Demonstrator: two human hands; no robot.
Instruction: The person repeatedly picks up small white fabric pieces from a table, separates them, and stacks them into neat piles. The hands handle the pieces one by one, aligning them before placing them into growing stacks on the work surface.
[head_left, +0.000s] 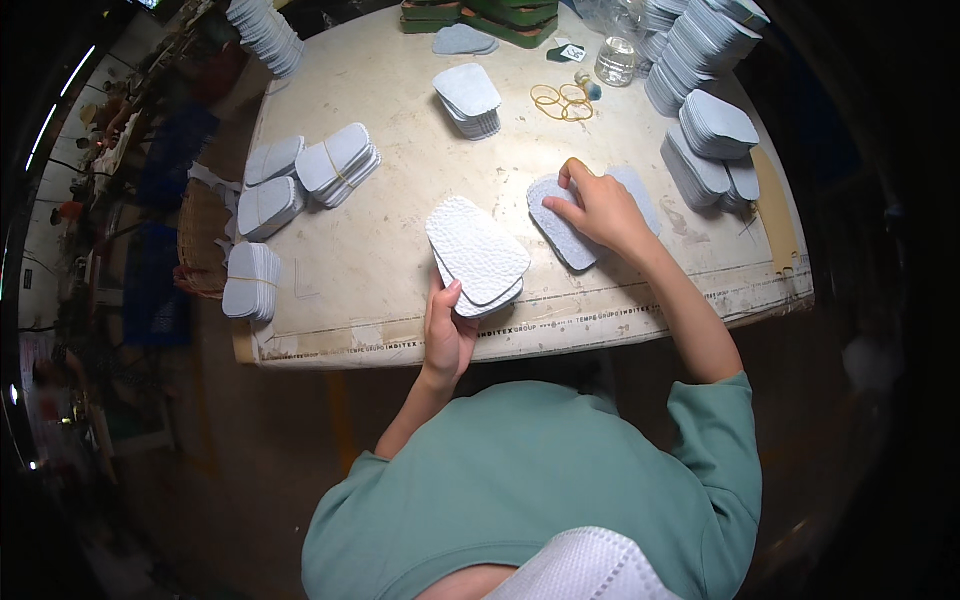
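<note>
Table edge (600,318): from where I stand, a line of dark printed capitals runs along the pale front strip, bold words alternating with lighter, smaller ones, the lettering repeating toward the right.
Strip ends: the print shrinks and curves away, too small for me to make out.
White tag (573,54): dark marks, too tiny to read, against a dark green scrap (555,51).

A brightly lit pale table (365,265) stands over a dark floor (270,450), a strip light (78,71) glowing far left.

Left hand (450,335) — fingers mostly hidden by pieces (479,250).
</note>
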